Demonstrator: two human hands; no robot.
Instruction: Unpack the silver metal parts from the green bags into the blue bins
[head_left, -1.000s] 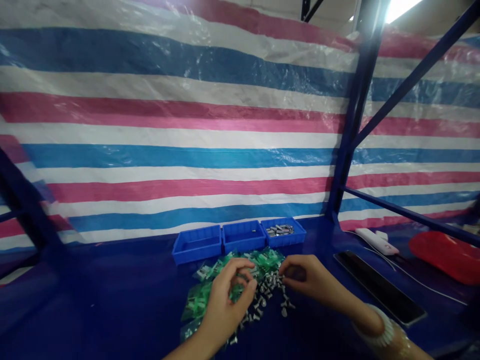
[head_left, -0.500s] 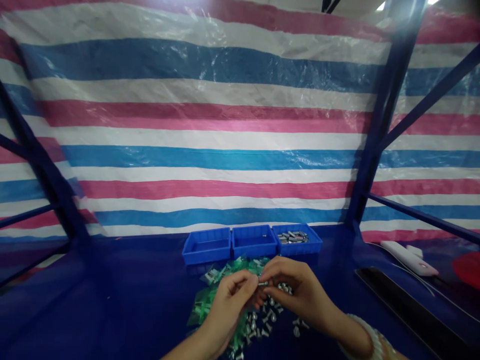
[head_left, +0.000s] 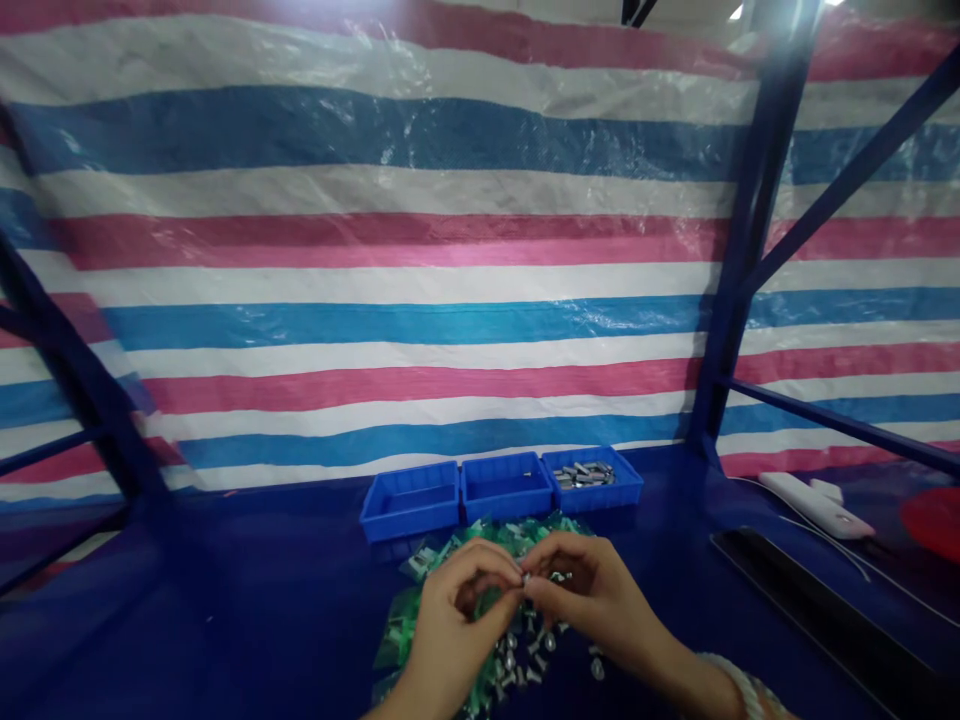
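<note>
Thumb and fingers of my left hand (head_left: 466, 622) are pinched at the tips, right against those of my right hand (head_left: 596, 598). Between the fingertips is a small shiny metal piece (head_left: 526, 578), mostly covered, and both hands seem to grip it. Beneath them lie loose metal screws (head_left: 531, 665) on the blue table. Green and clear plastic packets (head_left: 401, 625) are heaped to the left of the screws and behind the hands.
Behind the packets stand three blue trays: the left one (head_left: 411, 515) and middle one (head_left: 508, 505), and the right one (head_left: 634, 490) holding metal parts (head_left: 585, 474). A long black object (head_left: 817, 610), a white device (head_left: 814, 505) with cables and a red object (head_left: 934, 522) lie right.
My left hand has turned, its fingers now arched higher over the small piece. My right hand has lowered slightly, and the metal piece is more hidden. The camera view has shifted a little.
</note>
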